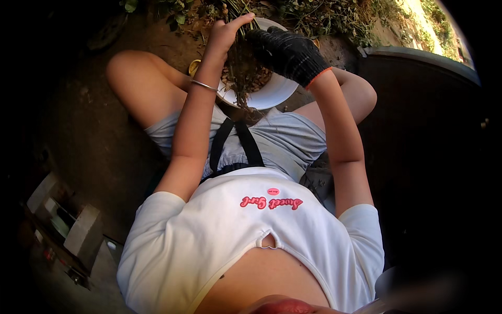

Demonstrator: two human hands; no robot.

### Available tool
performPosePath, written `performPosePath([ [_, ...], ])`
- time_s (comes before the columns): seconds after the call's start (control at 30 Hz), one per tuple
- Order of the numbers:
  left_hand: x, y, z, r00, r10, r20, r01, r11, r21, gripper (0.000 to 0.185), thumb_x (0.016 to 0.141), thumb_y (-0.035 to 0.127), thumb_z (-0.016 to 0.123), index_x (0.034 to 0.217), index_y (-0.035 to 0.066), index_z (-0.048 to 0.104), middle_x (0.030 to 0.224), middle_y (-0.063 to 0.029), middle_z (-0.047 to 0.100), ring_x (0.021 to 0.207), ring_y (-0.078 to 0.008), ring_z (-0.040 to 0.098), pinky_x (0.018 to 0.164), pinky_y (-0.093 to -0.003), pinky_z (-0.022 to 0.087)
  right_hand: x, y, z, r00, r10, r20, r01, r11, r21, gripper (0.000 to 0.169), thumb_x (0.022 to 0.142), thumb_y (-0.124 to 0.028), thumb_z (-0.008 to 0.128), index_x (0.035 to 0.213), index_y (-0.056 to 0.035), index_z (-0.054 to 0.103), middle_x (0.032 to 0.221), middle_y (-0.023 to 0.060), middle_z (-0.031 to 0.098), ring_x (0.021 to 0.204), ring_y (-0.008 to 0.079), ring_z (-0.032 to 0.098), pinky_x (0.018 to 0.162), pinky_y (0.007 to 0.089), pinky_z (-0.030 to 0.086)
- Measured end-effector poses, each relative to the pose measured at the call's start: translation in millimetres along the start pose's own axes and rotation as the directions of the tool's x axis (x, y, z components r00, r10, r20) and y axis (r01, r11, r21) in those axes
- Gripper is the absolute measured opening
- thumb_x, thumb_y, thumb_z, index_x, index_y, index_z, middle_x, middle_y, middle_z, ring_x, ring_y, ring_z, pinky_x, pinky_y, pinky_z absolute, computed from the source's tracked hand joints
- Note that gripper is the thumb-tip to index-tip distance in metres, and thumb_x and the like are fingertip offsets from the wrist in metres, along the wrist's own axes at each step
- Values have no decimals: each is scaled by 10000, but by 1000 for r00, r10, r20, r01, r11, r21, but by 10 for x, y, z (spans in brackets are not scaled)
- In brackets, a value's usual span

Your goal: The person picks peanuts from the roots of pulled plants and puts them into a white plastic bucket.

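My bare left hand [225, 35], with a silver bangle at its wrist, grips a bunch of uprooted plants [239, 51] by the stems. Its thumb points up and to the right across the green stalks. The brown, tangled roots hang down towards me. Under them stands a white basin [284, 92] with many peanuts in their shells [261, 80] inside. My right hand [288, 53] wears a black knitted glove with an orange cuff edge. Its fingertips reach the right side of the bunch; whether they pinch anything is hidden.
The basin stands on a dark dirt floor [157, 35] between my bent knees. Beyond it lies a heap of leafy plants [329, 19]. A yellow object [194, 67] shows at the basin's left. Light-coloured blocks [84, 229] stand at lower left. A curved edge [415, 53] runs at upper right.
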State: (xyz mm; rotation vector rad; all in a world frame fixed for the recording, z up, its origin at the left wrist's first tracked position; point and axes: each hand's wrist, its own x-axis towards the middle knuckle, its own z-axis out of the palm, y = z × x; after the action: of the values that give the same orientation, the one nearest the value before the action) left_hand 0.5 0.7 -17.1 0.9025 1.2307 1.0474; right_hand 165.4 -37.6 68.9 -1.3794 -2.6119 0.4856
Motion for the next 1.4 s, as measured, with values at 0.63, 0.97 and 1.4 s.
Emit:
performPosePath([
  [0.63, 34, 25, -179, 956, -7, 293, 4, 1000, 11, 268, 761, 260, 703, 902, 35, 665, 854, -47, 657, 815, -126, 594, 789, -295, 428, 36, 538, 817, 999, 17, 43, -43, 710, 703, 443, 750, -224, 683, 1145, -96, 527, 909, 135, 638, 844, 288, 620, 725, 387, 484],
  [0.97, -13, 99, -165, 964, -26, 264, 90, 968, -233, 231, 767, 152, 676, 942, 2, 660, 937, -84, 657, 926, -166, 607, 826, -305, 462, 83, 529, 948, 981, 144, -130, -42, 813, 581, 372, 773, -128, 643, 1128, -70, 547, 972, 120, 619, 862, 255, 600, 740, 349, 479],
  [1.4, 8, -2, -193, 935, -173, 310, 282, 893, -351, 198, 818, 145, 563, 930, 14, 660, 934, -78, 662, 819, -160, 646, 717, -302, 536, -16, 308, 663, 962, 273, -12, 93, -287, 953, 406, 832, -30, 589, 1227, -66, 501, 1130, 70, 586, 1014, 179, 575, 804, 281, 500],
])
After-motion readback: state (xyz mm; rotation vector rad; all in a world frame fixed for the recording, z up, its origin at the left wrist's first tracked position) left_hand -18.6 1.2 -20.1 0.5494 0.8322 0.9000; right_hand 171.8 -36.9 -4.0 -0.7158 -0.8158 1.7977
